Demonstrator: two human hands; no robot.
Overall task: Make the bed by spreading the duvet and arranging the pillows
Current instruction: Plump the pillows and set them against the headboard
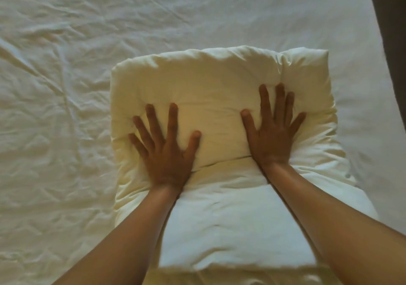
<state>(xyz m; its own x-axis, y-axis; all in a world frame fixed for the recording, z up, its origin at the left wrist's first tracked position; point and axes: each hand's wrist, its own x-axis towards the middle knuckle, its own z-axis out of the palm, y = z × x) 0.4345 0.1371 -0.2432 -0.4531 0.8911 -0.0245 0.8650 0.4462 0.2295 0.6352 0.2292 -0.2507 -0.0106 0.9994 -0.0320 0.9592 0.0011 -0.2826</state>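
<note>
Pressing my left hand point(163, 153) and right hand point(271, 131) flat, fingers spread wide, into the pillow point(215, 100) beneath both palms, I plump it evenly. The wrinkled duvet point(66, 87) spreads beyond my fingertips and off to my left.

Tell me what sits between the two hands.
Only bare pillow. In the head view, the left hand and right hand press flat on it, and a crease runs across the cloth between them.

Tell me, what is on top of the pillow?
The left hand and the right hand press flat on the pillow. The fabric beneath the palms is covered.
</note>
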